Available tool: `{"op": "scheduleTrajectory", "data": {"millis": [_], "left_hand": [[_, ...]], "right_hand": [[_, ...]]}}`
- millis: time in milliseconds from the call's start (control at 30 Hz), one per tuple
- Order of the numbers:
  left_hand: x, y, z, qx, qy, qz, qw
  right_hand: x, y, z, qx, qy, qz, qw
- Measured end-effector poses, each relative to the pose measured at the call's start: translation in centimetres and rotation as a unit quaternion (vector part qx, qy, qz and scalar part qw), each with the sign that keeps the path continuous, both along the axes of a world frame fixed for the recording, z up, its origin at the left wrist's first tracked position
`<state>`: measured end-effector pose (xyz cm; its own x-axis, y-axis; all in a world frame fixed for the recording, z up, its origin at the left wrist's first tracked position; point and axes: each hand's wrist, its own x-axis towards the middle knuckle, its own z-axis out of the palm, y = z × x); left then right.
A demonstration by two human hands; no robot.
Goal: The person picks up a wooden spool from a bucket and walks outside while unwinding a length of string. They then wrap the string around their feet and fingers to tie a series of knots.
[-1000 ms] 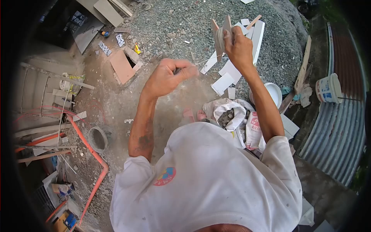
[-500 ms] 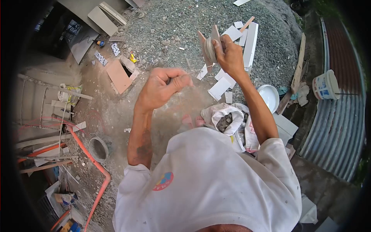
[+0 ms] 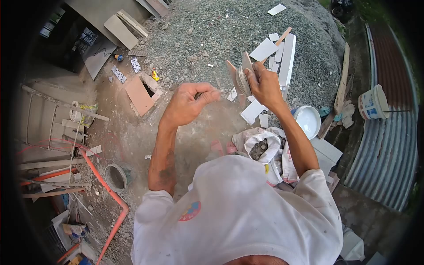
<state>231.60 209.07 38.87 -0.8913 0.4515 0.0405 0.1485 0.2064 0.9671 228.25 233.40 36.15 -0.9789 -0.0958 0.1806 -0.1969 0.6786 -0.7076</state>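
My right hand [image 3: 266, 87] grips a wooden spool [image 3: 241, 81] by one of its flat end boards, thumb and fingers closed on it. Pale string is wound thickly round the spool's middle. From the spool a short taut length of string [image 3: 230, 92] runs across to my left hand [image 3: 187, 102]. The fingers of that hand are curled, pinching the string between thumb and forefinger. Both hands are held up in front of my chest, apart from each other, above the ground.
A gravel heap [image 3: 198, 39] with cut white boards [image 3: 287, 62] lies ahead. By my feet stands an open sack [image 3: 260, 145] of rubble, with a white bucket [image 3: 308, 121] beyond. To the left are a grey bucket [image 3: 115, 177] and an orange pipe [image 3: 99, 172]. Corrugated sheeting [image 3: 380, 154] lines the right.
My hands keep their grips on the string and spool, and the left is slightly further right and lower. The whole view has shifted a little downward with my head.
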Motion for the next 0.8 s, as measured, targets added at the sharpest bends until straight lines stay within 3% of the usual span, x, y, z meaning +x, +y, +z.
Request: {"op": "scheduleTrajectory", "data": {"millis": [167,233,267,367,433,500,533,600,700,733,800], "left_hand": [[-4.4,-3.1,-1.7,-0.023,0.053,0.050,0.997],[-4.5,-3.0,-3.4,0.044,-0.075,0.072,0.994],[-4.6,-3.1,-4.3,0.078,-0.135,0.087,0.984],[-3.4,-0.7,-10.3,0.218,-0.184,0.046,0.957],[1.0,3.5,-8.1,0.199,-0.212,0.074,0.954],[3.4,3.6,-6.3,0.050,-0.191,-0.009,0.980],[3.7,3.5,-5.3,-0.025,-0.177,-0.049,0.983],[2.5,0.5,-1.7,0.070,-0.106,-0.037,0.991],[-1.6,-4.5,0.2,0.060,-0.033,0.099,0.993],[-2.7,-5.5,-0.7,0.084,-0.027,0.131,0.987],[-3.5,-5.7,-4.1,0.121,-0.133,0.144,0.973]], "right_hand": [[2.9,-1.6,1.7,-0.061,-0.140,0.127,0.980],[2.6,-1.4,1.8,-0.105,-0.163,0.165,0.967],[2.9,-1.5,2.0,-0.180,-0.217,0.166,0.945],[3.0,-2.1,3.7,-0.367,-0.181,0.173,0.896],[1.5,-2.9,4.9,-0.508,-0.146,0.084,0.844],[-1.1,-2.6,3.7,-0.382,-0.003,0.006,0.924],[-1.6,-2.2,2.5,-0.248,0.021,-0.002,0.968],[-2.0,-1.3,0.2,0.035,0.063,-0.009,0.997],[1.3,-2.0,-0.2,0.013,-0.152,0.124,0.980],[2.2,-2.7,0.1,-0.104,-0.186,0.174,0.962],[3.6,-3.8,1.5,-0.333,-0.243,0.251,0.876]]}}
